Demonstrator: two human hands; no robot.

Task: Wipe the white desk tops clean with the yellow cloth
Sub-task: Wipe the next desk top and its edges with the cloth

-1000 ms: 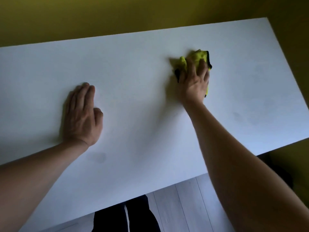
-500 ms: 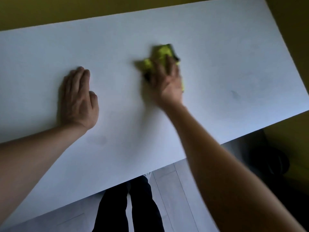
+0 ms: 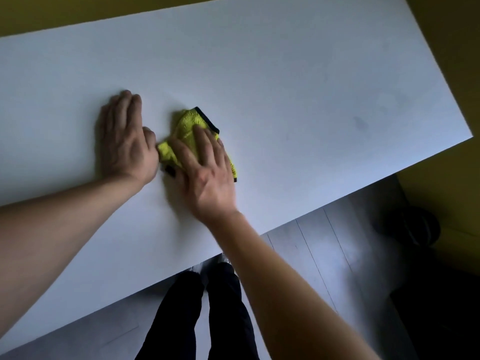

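Under rt hand (image 3: 207,175): yellow cloth (image 3: 187,126)

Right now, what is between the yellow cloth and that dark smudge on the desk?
Nothing. In the head view, only bare white desk lies between the cloth and the smudge.

White desk top (image 3: 285,74) — yellow cloth (image 3: 187,126) and both flat hands lie on it.
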